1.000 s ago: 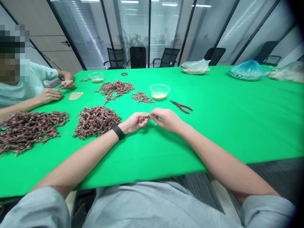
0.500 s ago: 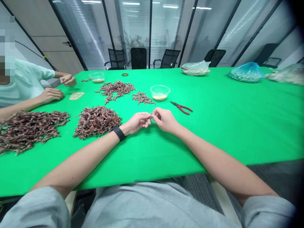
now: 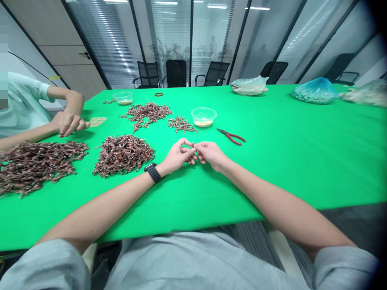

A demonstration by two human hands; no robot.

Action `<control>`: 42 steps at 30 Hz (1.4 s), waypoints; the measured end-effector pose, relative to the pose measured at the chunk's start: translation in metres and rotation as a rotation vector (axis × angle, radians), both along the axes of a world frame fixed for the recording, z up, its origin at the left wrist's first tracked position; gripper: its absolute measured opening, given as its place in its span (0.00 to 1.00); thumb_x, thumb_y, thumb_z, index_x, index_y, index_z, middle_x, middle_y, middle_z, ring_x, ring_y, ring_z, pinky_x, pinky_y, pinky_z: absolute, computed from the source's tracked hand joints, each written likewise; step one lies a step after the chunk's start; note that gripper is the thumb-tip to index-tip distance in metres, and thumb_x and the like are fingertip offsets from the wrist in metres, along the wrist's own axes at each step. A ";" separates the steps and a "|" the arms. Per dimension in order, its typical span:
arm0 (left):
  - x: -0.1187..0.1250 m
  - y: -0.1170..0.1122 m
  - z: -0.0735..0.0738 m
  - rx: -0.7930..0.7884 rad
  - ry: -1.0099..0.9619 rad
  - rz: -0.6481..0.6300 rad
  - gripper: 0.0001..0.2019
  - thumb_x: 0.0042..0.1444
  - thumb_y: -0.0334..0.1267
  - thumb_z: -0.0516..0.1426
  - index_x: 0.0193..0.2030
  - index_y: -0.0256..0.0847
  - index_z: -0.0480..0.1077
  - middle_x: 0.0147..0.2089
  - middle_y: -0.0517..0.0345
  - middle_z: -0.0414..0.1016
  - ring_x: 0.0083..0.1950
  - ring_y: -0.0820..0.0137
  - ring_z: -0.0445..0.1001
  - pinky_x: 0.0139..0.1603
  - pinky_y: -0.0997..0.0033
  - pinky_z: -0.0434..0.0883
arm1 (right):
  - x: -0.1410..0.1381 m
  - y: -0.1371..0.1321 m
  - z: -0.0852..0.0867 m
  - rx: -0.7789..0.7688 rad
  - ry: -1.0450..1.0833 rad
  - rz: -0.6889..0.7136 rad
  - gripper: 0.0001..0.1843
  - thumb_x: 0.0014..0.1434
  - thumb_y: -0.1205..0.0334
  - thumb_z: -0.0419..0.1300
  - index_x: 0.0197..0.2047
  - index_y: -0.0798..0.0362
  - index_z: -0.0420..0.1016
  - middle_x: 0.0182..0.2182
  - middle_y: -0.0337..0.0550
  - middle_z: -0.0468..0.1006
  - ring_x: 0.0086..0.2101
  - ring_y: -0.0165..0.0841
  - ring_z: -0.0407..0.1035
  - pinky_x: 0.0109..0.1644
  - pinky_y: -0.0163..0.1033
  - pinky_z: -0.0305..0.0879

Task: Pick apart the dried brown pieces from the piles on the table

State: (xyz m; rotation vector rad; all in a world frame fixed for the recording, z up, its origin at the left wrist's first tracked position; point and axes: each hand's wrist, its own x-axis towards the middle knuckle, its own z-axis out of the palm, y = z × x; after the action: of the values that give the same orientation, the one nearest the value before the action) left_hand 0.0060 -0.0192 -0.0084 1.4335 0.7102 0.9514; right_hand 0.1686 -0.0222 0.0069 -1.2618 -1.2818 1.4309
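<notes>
My left hand (image 3: 177, 156) and my right hand (image 3: 211, 155) meet above the green tabletop, with their fingertips pinching a tiny brown piece (image 3: 193, 146), mostly hidden by the fingers. A black watch band (image 3: 153, 173) circles my left wrist. Just left of that hand lies a heap of brown twisted pieces (image 3: 122, 155), not touching it. A clear plastic tub with pale granules (image 3: 203, 117) and red-handled pliers (image 3: 230, 137) lie beyond my right hand, apart from it.
More brown heaps (image 3: 33, 167) (image 3: 146, 112) (image 3: 181, 124) lie on the green-covered table (image 3: 287, 177). A co-worker's hands (image 3: 70, 123) work at the left beside a pale granule patch (image 3: 97, 121). Full plastic bags (image 3: 314, 91) lie at the far end.
My hands have drawn closer, and my left fingers now arch higher over the pinched piece. The co-worker's raised hand has come down to meet the other hand.
</notes>
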 end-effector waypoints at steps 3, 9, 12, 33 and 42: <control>0.002 -0.003 -0.001 0.085 0.025 0.028 0.23 0.57 0.51 0.65 0.46 0.40 0.60 0.30 0.57 0.79 0.26 0.72 0.78 0.26 0.77 0.71 | 0.007 0.000 0.009 -0.219 0.244 0.087 0.11 0.60 0.67 0.59 0.26 0.55 0.65 0.18 0.33 0.63 0.17 0.22 0.54 0.17 0.27 0.46; 0.004 -0.002 -0.003 0.128 0.002 0.076 0.22 0.58 0.51 0.64 0.46 0.40 0.60 0.29 0.59 0.79 0.25 0.72 0.77 0.25 0.77 0.71 | 0.014 0.003 0.012 -0.116 0.159 0.092 0.11 0.58 0.62 0.63 0.28 0.54 0.67 0.19 0.32 0.63 0.18 0.22 0.52 0.19 0.29 0.48; 0.004 0.000 -0.002 0.085 -0.032 0.093 0.24 0.56 0.53 0.65 0.46 0.40 0.60 0.29 0.59 0.79 0.25 0.71 0.78 0.25 0.76 0.71 | 0.013 0.003 0.005 0.337 -0.166 -0.012 0.08 0.60 0.60 0.62 0.31 0.55 0.72 0.23 0.38 0.71 0.22 0.26 0.61 0.26 0.32 0.56; 0.003 0.001 -0.003 0.083 -0.062 0.072 0.25 0.55 0.53 0.66 0.45 0.39 0.61 0.27 0.59 0.79 0.24 0.71 0.78 0.24 0.76 0.71 | 0.015 0.004 -0.003 0.740 -0.498 0.018 0.05 0.58 0.62 0.60 0.32 0.54 0.74 0.25 0.40 0.77 0.25 0.29 0.68 0.32 0.34 0.60; 0.004 -0.002 0.000 0.076 -0.050 0.086 0.25 0.55 0.53 0.66 0.45 0.39 0.61 0.28 0.59 0.79 0.24 0.72 0.78 0.24 0.77 0.71 | 0.020 0.008 0.008 0.323 -0.166 0.065 0.15 0.52 0.51 0.66 0.32 0.54 0.74 0.21 0.37 0.72 0.19 0.27 0.62 0.22 0.34 0.59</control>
State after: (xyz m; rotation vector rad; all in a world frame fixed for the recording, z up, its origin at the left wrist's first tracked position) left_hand 0.0103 -0.0212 -0.0087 1.4497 0.7097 1.0871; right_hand 0.1883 -0.0144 0.0151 -1.1447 -1.6054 1.1237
